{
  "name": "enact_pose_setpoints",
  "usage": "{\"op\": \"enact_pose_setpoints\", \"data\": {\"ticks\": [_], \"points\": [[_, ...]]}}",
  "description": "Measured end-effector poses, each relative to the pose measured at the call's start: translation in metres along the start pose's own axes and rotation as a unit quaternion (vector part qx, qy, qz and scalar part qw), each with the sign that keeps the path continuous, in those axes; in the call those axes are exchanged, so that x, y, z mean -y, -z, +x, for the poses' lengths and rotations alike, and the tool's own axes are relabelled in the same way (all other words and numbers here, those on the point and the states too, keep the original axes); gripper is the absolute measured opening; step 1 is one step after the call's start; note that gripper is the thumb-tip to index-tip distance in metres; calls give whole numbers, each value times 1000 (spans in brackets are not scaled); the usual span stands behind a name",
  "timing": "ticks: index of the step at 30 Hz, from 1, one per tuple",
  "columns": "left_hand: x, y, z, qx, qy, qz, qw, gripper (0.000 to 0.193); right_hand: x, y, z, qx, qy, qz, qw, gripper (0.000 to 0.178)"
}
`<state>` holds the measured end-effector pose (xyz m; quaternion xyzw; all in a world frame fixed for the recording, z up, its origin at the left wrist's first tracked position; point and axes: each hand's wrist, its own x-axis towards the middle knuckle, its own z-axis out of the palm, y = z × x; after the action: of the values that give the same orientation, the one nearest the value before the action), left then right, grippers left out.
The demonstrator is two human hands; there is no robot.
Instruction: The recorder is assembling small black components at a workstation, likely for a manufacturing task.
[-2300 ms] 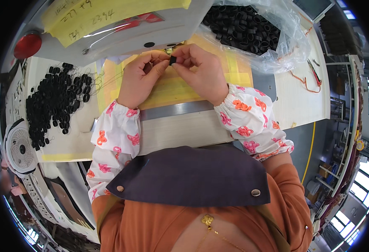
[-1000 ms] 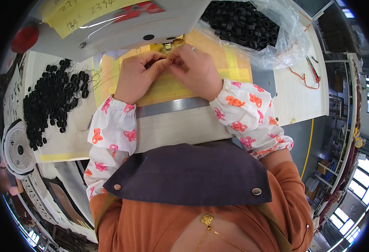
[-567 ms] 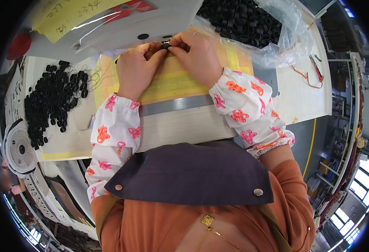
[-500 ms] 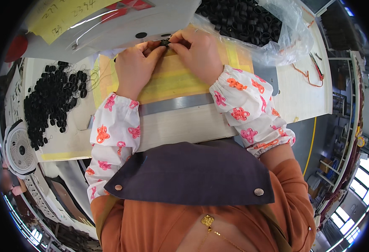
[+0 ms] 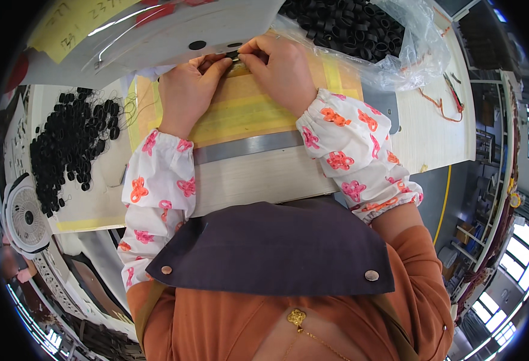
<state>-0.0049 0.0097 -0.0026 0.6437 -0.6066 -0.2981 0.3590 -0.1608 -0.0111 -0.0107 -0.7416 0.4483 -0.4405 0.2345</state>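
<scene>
My left hand point(image 5: 186, 93) and my right hand point(image 5: 283, 69) meet under the edge of a pale grey machine body point(image 5: 216, 27), which looks like a sewing machine. Between their fingertips is a small black strip or ring point(image 5: 233, 55), partly covered by the fingers. Thumb and fingers of each hand are pinched together on it. Both hands are over a board covered with yellow tape point(image 5: 246, 114). What lies beneath the machine body is hidden.
Left on the table point(image 5: 433, 144) lies a heap of small black loops with loose threads point(image 5: 75, 141). A clear plastic bag point(image 5: 424, 42) holds many black rings point(image 5: 348, 27) at the back right. Red-handled snips point(image 5: 455, 99) lie further right. A white fan point(image 5: 28, 216) stands left.
Both hands have shifted slightly up and left in the picture, still pinching the small black piece. The view has tilted a little, so the machine looks slightly moved.
</scene>
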Motion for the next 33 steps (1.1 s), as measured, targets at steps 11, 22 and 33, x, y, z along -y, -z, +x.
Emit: {"op": "enact_pose_setpoints", "data": {"ticks": [11, 22, 33], "points": [[-4, 3, 6, 12, -18, 74, 997, 29, -5, -2, 3, -26, 23, -30, 999, 8], [3, 5, 6, 10, -47, 93, 995, 25, 1, 4, 8, 16, 22, -91, 995, 13], [4, 5, 6, 19, -4, 99, 995, 31, 2, 7, 11, 41, -33, -84, 995, 17]]}}
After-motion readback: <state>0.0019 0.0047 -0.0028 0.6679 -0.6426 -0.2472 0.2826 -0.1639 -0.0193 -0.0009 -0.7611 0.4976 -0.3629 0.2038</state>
